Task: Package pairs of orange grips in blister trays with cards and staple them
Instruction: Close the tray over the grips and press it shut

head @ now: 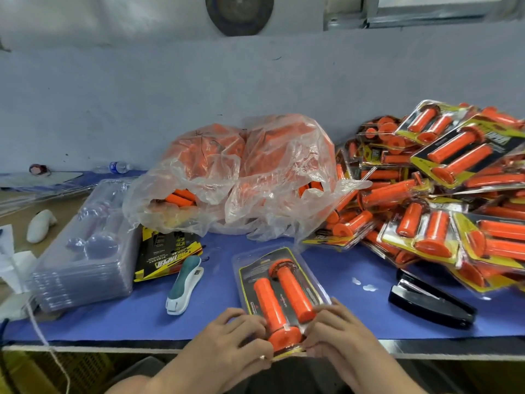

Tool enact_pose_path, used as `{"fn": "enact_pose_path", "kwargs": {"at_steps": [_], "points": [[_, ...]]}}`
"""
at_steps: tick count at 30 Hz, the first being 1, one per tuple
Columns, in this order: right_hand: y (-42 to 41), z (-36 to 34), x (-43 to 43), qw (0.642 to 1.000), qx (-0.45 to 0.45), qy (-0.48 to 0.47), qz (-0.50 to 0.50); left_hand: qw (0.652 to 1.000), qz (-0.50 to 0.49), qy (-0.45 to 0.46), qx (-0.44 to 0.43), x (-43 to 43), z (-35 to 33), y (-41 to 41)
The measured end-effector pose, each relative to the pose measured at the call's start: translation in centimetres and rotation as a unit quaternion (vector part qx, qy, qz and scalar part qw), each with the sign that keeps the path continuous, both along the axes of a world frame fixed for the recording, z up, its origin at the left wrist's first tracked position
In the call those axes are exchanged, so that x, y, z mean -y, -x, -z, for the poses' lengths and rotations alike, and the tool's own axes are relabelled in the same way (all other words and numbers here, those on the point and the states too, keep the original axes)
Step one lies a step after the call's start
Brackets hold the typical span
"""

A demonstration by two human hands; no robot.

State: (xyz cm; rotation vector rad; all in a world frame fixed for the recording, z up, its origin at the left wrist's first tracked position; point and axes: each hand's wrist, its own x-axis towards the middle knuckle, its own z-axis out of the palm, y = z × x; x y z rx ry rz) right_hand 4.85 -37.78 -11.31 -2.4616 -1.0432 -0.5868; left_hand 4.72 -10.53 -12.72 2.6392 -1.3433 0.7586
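Observation:
A clear blister tray (247,268) with a black-and-yellow card and two orange grips (284,300) lies on the blue mat at the table's front edge. My left hand (230,339) grips the pack's near left corner, thumb beside the left grip's flange. My right hand (338,331) grips the near right corner, fingers curled over the tray edge. A white-and-teal stapler (184,285) lies just left of the pack. A black stapler (429,301) lies to the right.
A stack of empty blister trays (85,251) and a pile of printed cards (164,254) sit at the left. A clear plastic bag of loose grips (241,177) lies behind. Finished packs (443,194) are heaped at the right. A water bottle (116,167) lies by the wall.

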Motion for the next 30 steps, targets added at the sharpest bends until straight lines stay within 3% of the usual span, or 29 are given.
{"fn": "enact_pose_path", "kwargs": {"at_steps": [2, 4, 8, 12, 19, 24, 30], "points": [[-1.2, -0.6, 1.3, 0.998, -0.061, -0.03, -0.01, 1.0, 0.005, 0.025, 0.009, 0.0, 0.1, -0.6], [-2.0, -1.2, 2.2, 0.994, -0.104, 0.02, -0.004, 0.999, 0.0, 0.031, 0.027, 0.4, 0.4, -1.2], [-1.8, -0.6, 1.1, 0.996, 0.006, 0.062, 0.066, 0.999, -0.007, 0.028, 0.027, 2.2, 1.0, -2.4], [-2.1, 0.1, -0.2, 0.991, 0.02, 0.102, 0.084, 0.998, -0.007, 0.055, 0.015, 3.5, 0.7, -3.9], [-3.7, 0.6, 0.0, 0.989, 0.087, 0.014, 0.116, 0.997, -0.02, 0.005, 0.071, 1.8, 0.4, -7.0], [-4.1, 0.3, 3.7, 0.989, 0.026, 0.044, 0.141, 0.99, -0.113, 0.035, 0.078, -2.1, -0.8, -8.7], [-5.0, 0.2, 1.5, 0.991, 0.021, 0.044, 0.122, 0.993, -0.073, 0.091, 0.004, -1.7, -0.6, -8.0]]}}
